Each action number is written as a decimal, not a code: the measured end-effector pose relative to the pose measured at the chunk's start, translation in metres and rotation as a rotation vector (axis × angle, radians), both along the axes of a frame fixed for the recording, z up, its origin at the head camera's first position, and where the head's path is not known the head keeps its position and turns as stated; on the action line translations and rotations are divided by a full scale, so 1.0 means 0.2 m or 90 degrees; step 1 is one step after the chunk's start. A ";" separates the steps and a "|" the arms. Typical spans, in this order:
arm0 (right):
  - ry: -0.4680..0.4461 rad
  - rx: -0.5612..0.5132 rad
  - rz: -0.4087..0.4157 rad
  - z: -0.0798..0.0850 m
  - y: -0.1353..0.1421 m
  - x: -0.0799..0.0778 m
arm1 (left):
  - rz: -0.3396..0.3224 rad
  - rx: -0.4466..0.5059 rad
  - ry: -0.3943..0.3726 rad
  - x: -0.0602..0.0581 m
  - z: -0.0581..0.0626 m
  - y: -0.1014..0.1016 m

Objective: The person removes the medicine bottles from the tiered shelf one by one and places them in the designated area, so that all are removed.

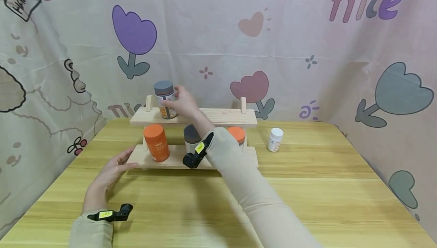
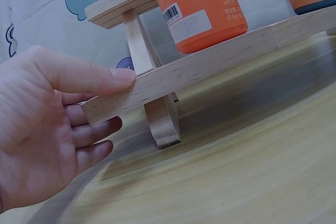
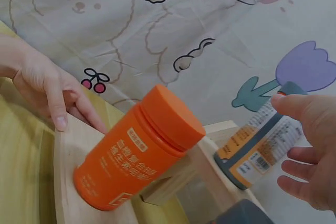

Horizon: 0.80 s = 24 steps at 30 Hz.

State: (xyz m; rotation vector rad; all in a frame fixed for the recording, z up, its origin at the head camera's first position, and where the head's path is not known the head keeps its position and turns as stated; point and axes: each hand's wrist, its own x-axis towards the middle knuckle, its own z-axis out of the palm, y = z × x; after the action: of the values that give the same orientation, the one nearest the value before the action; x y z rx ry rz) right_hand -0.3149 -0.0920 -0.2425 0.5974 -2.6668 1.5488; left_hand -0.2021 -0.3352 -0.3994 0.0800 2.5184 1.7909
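My left hand (image 1: pixel 110 170) grips the left end of the lower board of a two-tier wooden shelf (image 2: pixel 173 80), thumb on top and fingers beneath. My right hand (image 1: pixel 184 104) reaches to the upper tier and holds a supplement bottle (image 1: pixel 165 100) with a dark grey cap and white-orange label. Its thumb (image 3: pixel 294 106) lies across the bottle near the cap; the other fingers curl at the far side. That bottle stands upright on the upper board at its left end. Below it, an orange supplement bottle (image 1: pixel 156 143) stands on the lower board near my left hand.
A dark-capped bottle (image 1: pixel 192 136) stands mid lower board, and an orange-capped bottle (image 1: pixel 237 134) sits further right, partly behind my right sleeve. A small white bottle (image 1: pixel 275 140) stands on the wooden table (image 1: pixel 307 187) right of the shelf. A printed curtain (image 1: pixel 205 20) hangs behind.
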 end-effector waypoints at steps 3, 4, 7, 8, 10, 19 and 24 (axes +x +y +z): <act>0.002 -0.003 -0.009 -0.01 -0.02 -0.01 | -0.003 0.003 0.002 0.00 0.00 0.00; 0.003 -0.005 -0.011 -0.02 -0.02 -0.01 | -0.005 0.006 0.004 0.00 0.00 0.00; -0.002 -0.013 -0.015 -0.03 -0.03 -0.01 | -0.002 0.000 0.003 0.00 0.00 0.00; -0.005 -0.017 -0.015 -0.03 -0.03 -0.01 | -0.003 -0.001 0.005 0.00 0.00 0.00; -0.010 -0.025 -0.015 -0.04 -0.03 -0.01 | 0.001 -0.005 0.002 0.00 0.00 0.01; -0.024 -0.044 -0.005 -0.06 -0.06 -0.03 | -0.001 0.009 0.001 0.00 0.00 0.01; -0.003 -0.030 -0.009 -0.07 -0.08 -0.02 | 0.000 0.010 0.001 0.01 0.00 0.01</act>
State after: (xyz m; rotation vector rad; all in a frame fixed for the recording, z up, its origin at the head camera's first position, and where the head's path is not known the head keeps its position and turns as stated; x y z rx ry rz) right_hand -0.3191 -0.1086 -0.2559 0.5736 -2.6233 1.6060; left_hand -0.2011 -0.3341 -0.3997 0.0825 2.5054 1.8119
